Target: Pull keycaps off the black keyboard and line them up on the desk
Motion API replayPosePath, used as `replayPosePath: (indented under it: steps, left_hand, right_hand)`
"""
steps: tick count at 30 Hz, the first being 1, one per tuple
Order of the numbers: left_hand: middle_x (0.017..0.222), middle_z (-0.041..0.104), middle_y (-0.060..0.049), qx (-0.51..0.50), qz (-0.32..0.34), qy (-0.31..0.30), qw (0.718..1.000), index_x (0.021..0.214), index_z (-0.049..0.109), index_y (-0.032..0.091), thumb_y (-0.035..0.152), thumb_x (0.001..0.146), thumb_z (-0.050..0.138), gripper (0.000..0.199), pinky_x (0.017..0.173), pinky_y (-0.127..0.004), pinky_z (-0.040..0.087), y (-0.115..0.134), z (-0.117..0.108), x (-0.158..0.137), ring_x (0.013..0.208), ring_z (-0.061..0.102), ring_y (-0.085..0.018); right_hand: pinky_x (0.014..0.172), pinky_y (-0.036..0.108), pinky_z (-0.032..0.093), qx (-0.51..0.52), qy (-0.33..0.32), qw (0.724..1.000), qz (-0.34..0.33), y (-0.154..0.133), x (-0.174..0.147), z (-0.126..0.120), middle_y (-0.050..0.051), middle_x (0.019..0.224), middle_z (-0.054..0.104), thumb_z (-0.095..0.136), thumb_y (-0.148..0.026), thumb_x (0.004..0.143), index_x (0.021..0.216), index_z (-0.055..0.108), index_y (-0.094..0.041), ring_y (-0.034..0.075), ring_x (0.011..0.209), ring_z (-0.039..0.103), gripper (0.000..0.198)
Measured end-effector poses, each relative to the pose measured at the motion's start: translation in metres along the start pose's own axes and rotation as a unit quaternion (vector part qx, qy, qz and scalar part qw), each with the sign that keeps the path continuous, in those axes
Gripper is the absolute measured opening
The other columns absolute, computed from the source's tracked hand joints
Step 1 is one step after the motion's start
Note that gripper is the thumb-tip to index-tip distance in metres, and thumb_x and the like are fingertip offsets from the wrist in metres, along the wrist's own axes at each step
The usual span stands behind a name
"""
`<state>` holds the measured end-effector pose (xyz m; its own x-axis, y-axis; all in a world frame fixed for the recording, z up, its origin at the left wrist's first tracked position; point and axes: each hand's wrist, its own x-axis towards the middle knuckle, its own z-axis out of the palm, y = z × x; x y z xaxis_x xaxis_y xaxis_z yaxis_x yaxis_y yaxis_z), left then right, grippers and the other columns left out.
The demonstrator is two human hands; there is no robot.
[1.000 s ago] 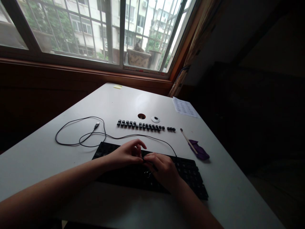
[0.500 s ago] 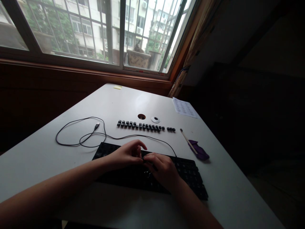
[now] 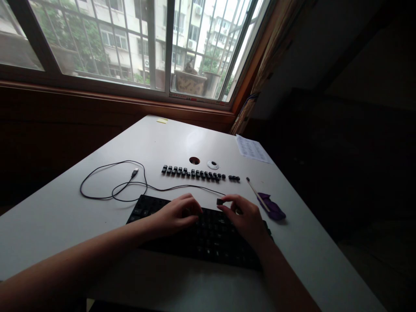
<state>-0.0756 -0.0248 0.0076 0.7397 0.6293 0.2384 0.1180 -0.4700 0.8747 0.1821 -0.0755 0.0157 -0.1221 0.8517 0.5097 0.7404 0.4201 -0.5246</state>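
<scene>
While right hand (image 3: pixel 248 215) pinches keycap (image 3: pixel 219 202), keyboard (image 3: pixel 208 241) (black) beneath.

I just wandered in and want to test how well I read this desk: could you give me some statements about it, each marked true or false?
1. The right hand pinches a small black keycap. True.
2. The left hand holds the USB plug. False: the left hand is at the keyboard, and the USB plug lies on the table.
3. The loose keycaps stand lined up beyond the keyboard. True.
4. The thin stick lies across the paper sheet. False: the thin stick lies partly on a purple cloth.
</scene>
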Motion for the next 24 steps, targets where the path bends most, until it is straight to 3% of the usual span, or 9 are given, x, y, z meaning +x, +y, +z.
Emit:
replayPosePath:
  steps: [2,4,7,13,19,24]
  left_hand:
    - [0.103,0.058,-0.007,0.038,0.03,-0.014,0.999,0.101,0.064,0.017,0.019,0.089,0.06,0.013,0.079,-0.028,0.052,0.001,0.002,-0.001,0.087,0.059,-0.016]
    - [0.103,0.058,-0.007,0.067,0.055,-0.021,0.996,0.101,0.064,0.017,0.017,0.089,0.059,0.014,0.079,-0.028,0.051,0.001,0.003,-0.002,0.088,0.059,-0.016]
    - [0.102,0.058,-0.008,0.081,0.072,-0.025,0.994,0.1,0.065,0.017,0.017,0.089,0.058,0.012,0.078,-0.028,0.051,0.0,0.005,-0.002,0.088,0.059,-0.017]
    - [0.101,0.059,-0.007,0.085,0.077,-0.032,0.993,0.098,0.064,0.017,0.017,0.09,0.057,0.01,0.078,-0.026,0.051,0.001,0.005,-0.003,0.087,0.06,-0.016]
    - [0.101,0.059,-0.007,0.092,0.079,-0.039,0.992,0.097,0.064,0.016,0.017,0.09,0.058,0.01,0.075,-0.025,0.051,0.0,0.005,-0.003,0.085,0.059,-0.016]
    - [0.101,0.059,-0.007,0.092,0.085,-0.039,0.991,0.097,0.065,0.017,0.019,0.09,0.059,0.01,0.075,-0.026,0.051,-0.004,0.006,-0.003,0.084,0.059,-0.016]
  right_hand:
    - [0.052,0.027,0.045,-0.011,0.012,0.999,0.047,0.015,0.01,-0.012,-0.003,0.059,0.06,0.072,-0.041,0.083,0.095,0.07,-0.022,0.013,0.05,0.052,0.022]
    - [0.05,0.027,0.044,-0.01,0.006,0.996,0.092,0.033,0.021,-0.02,-0.003,0.059,0.061,0.072,-0.047,0.081,0.094,0.071,-0.022,0.014,0.05,0.052,0.028]
    - [0.055,0.03,0.048,-0.012,-0.024,0.993,0.117,0.064,0.039,-0.023,0.004,0.083,0.073,0.073,-0.05,0.077,0.094,0.071,-0.021,0.015,0.056,0.057,0.033]
    - [0.058,0.03,0.051,-0.005,-0.074,0.981,0.178,0.114,0.065,-0.008,0.008,0.094,0.075,0.071,-0.039,0.074,0.094,0.071,-0.019,0.02,0.07,0.066,0.028]
    - [0.082,0.037,0.051,-0.005,-0.093,0.98,0.175,0.127,0.072,0.001,0.007,0.094,0.076,0.07,-0.032,0.073,0.093,0.073,-0.019,0.024,0.089,0.069,0.024]
    - [0.083,0.037,0.049,-0.015,-0.098,0.98,0.171,0.129,0.072,0.004,0.006,0.095,0.075,0.07,-0.03,0.072,0.094,0.075,-0.02,0.025,0.089,0.068,0.024]
